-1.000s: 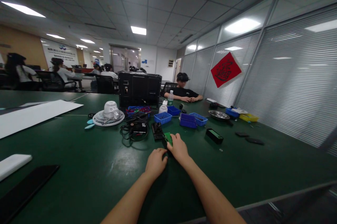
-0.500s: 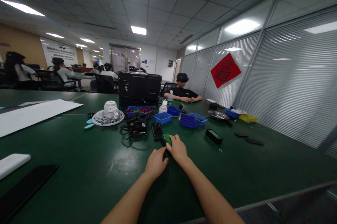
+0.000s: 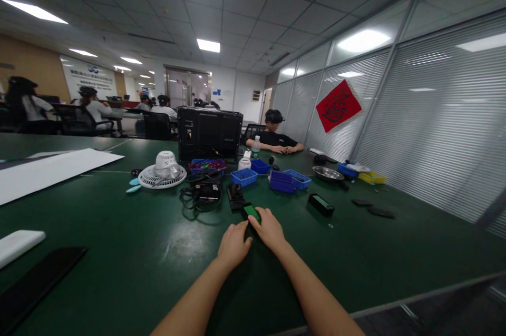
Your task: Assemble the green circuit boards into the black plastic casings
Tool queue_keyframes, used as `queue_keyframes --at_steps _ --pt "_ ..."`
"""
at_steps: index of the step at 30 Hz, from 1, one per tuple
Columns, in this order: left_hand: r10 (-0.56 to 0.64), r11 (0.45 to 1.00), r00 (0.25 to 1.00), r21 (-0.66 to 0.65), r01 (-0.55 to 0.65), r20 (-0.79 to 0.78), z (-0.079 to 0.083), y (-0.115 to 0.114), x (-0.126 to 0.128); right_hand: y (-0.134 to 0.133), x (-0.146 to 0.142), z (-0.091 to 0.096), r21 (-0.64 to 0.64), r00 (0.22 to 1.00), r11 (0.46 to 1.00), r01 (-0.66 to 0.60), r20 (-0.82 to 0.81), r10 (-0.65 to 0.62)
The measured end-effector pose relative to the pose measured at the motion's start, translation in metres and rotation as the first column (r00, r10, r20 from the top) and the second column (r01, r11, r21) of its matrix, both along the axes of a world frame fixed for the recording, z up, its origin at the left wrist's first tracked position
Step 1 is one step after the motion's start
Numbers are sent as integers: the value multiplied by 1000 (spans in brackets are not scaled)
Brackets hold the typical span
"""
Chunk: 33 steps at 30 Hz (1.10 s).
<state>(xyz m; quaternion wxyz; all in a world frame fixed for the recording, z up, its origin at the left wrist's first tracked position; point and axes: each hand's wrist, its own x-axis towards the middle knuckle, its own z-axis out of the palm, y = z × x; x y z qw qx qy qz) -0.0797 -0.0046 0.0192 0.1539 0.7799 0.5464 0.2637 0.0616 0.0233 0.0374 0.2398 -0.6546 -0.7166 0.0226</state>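
Note:
My right hand (image 3: 269,229) is closed round a small black device with a green face (image 3: 251,213), which lies low over the green table (image 3: 118,252). My left hand (image 3: 234,245) is curled beside it, its fingertips touching the near end of the same device. Just beyond the device sits a small black block (image 3: 236,196) and a tangle of black cables (image 3: 200,195). How the left fingers grip is hidden behind the knuckles.
Further back stand a white fan (image 3: 164,171), a black computer case (image 3: 209,135), blue bins (image 3: 290,180), a metal bowl (image 3: 328,173) and a black box with a green top (image 3: 321,204). A person (image 3: 274,137) sits across. A dark phone (image 3: 35,286) and white slab (image 3: 18,243) lie at left.
The green-faced device has tipped from standing on edge to lying flatter under my right hand. Both hands have drawn slightly closer together and toward me.

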Motion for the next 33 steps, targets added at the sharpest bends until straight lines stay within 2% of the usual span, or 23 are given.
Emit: queue_keyframes --at_steps 3,6,10,12,14,17,26,33 --pt "36 999 999 -8 -36 20 -2 2 0 7 8 -4 -79 993 996 -27 -114 18" --pt "90 996 994 -9 -90 66 -3 3 1 9 9 -6 -148 989 986 -76 -135 56" --pt "197 979 976 33 -201 97 -5 3 2 4 0 -8 -160 975 972 -169 -170 142" --pt "264 961 960 57 -270 91 -5 1 1 1 -4 -10 -157 950 955 -250 -232 210" --pt "288 950 953 99 -297 96 -4 -2 1 1 -5 -12 -152 925 947 -283 -303 228" --pt "289 943 954 145 -299 86 0 -7 1 4 -3 -16 -149 914 954 -259 -356 192" --pt "289 955 955 87 -283 -65 10 -10 -5 9 4 -19 -133 916 965 -225 -366 163" --pt "278 960 932 43 -275 -235 27 -27 -31 11 9 -19 -149 917 965 -217 -371 149"
